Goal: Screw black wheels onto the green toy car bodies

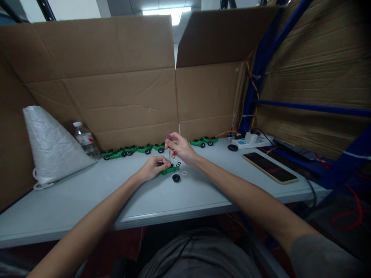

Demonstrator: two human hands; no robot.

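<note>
Screwdriver is standing upright, pinched by the right hand; the left hand is holding a green toy car. Tilting could be causing slippage.

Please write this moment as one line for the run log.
left hand: holds green toy car | right hand: holds screwdriver, tip down at car | nearby: black wheel, white ring

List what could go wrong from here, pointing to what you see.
1. The screwdriver in the right hand could slip and poke the left hand, which holds the toy car near its tip.
2. The loose wheel beside the car might get knocked away.
</note>
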